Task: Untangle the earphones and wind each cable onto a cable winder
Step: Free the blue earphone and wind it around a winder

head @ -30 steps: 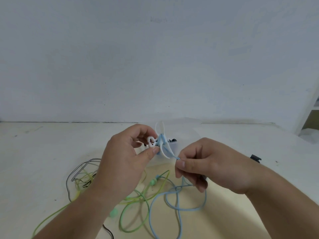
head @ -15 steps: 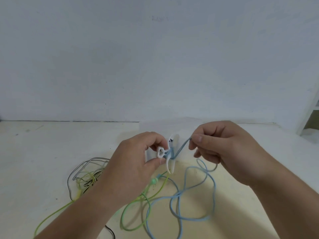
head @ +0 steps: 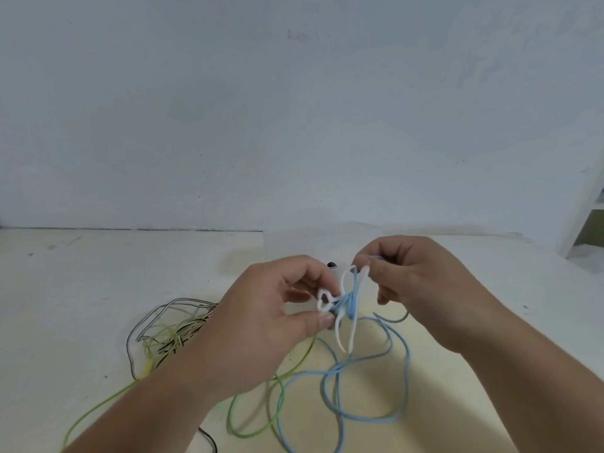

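Note:
A white cable winder [head: 345, 317] hangs between my hands above the table, with a few turns of the blue earphone cable [head: 351, 304] round its middle. My left hand [head: 268, 318] pinches the winder's looped left end between thumb and fingers. My right hand [head: 415, 282] pinches the blue cable just above the winder's upper tip. The rest of the blue cable [head: 366, 416] lies in loose loops on the table below. A green earphone cable [head: 255, 429] crosses under my left forearm.
A tangle of black and yellow-green cables [head: 170, 331] lies left of my left hand. A small dark object [head: 331, 265] peeks out behind my left fingers. The white table [head: 81, 289] meets a pale wall at the back; a white shelf post [head: 585, 220] stands far right.
My right hand went from below the winder up and over to its top, carrying the blue cable round it. The winder tilted in my left hand, and the loose blue loops shifted.

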